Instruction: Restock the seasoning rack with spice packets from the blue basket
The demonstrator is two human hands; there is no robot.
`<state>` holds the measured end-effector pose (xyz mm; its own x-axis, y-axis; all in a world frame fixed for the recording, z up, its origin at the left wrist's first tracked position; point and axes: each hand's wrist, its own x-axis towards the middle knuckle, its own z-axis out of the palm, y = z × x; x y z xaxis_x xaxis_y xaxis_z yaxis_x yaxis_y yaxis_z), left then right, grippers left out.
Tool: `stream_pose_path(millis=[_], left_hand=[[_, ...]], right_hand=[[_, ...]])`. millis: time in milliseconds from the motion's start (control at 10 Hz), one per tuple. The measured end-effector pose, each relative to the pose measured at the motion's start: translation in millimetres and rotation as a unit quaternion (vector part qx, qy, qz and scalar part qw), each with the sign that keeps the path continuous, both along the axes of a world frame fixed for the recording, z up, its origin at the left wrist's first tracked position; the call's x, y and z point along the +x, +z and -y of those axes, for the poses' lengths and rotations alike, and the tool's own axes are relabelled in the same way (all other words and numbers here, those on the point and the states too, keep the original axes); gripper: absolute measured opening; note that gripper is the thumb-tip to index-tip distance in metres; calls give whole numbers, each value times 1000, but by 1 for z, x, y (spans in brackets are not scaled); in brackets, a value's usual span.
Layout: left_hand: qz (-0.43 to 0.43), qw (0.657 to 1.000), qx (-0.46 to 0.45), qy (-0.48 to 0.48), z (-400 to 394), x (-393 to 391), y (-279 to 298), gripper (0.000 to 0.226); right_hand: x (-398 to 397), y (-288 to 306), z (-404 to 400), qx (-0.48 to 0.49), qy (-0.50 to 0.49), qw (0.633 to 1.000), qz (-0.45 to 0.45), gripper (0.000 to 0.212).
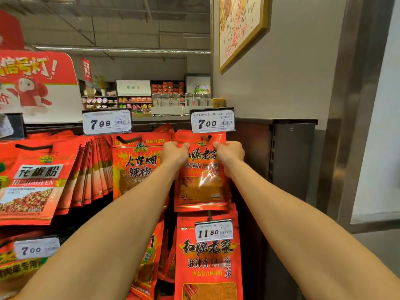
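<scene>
A shop aisle, with stocked shelves and glass jars far off under a bare ceiling, a grey wall and a framed picture on the right. Close in front hangs the seasoning rack, its hooks crowded with red pouches under white price tags.

Both arms reach forward to the upper right hook, below the price tag marked 7.00. The left hand and the right hand each pinch a top corner of a red spice packet, fingers curled over the upper edge, one to either side of the hanging hole. The packet sits at the front of that hook's stack, upright, its top just under the tag. Whether its hole is already over the hook prong I cannot tell — the tag and the packet's header hide the tip. The blue basket is not in view.

The likely step is threading the hole onto the prong. The risks from here look plain: the hole misses the hook and the packet drops when the hands let go, or it catches only on the edge and tears. A push too far back could also jostle the neighbouring chilli pouch to the left — or knock the price tag askew.
</scene>
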<state>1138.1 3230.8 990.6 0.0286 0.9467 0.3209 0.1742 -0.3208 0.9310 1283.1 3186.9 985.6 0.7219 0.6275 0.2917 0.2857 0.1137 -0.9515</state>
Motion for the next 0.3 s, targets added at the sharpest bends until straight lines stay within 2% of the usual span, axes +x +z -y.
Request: stream_pose_path(millis=[100, 200, 300], left_hand=[[5, 1000, -24, 0, 0, -3, 3, 51], [9, 998, -39, -42, 6, -16, -3, 36], [7, 998, 0, -69, 15, -41, -4, 30]], right_hand=[[2, 2, -1, -20, 11, 1000, -9, 23], [5, -7, 7, -32, 17, 999, -21, 26], [-1, -16, 29, -51, -36, 996, 63, 36]])
